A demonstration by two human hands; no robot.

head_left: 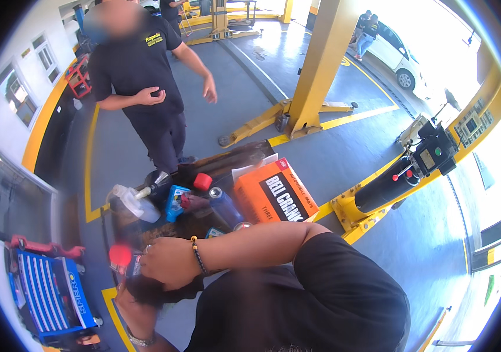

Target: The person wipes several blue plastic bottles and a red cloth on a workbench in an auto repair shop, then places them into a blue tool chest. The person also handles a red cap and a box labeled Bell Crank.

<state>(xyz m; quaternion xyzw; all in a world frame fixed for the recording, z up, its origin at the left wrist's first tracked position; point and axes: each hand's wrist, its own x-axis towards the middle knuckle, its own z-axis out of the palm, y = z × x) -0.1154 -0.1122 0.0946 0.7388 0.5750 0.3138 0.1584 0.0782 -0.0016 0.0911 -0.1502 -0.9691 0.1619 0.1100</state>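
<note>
Two hands sit close together at the lower left, near the desk's edge. The right hand (165, 267) is curled over a dark item (165, 291), with the left hand (132, 306) just below it. The right wrist and some blur cover the left fingers, so I cannot tell how firmly that grip is closed, or quite what the dark item is. A red round thing (120, 256) shows just beyond the knuckles. The item is held from above and below, so a slip could come from one hand easing off before the other has the weight.

Just past the hands, the desk (221, 159) is crowded, and the right forearm reaches across its near side. A careless swing of that elbow could knock the blue can (224, 206) or shove the orange box (277, 196). Further along, a pale jug (136, 204) stands by a black funnel (158, 180) and a blue bottle (176, 202); if any liquid is inside, a bump could spill it. A red cup (202, 181) lies behind them.

Beyond the desk stands a co-worker (139, 64), arms bent forward; both people reaching in together could bump hands. Farther off are a yellow post (321, 70) and a white car (392, 56).
</note>
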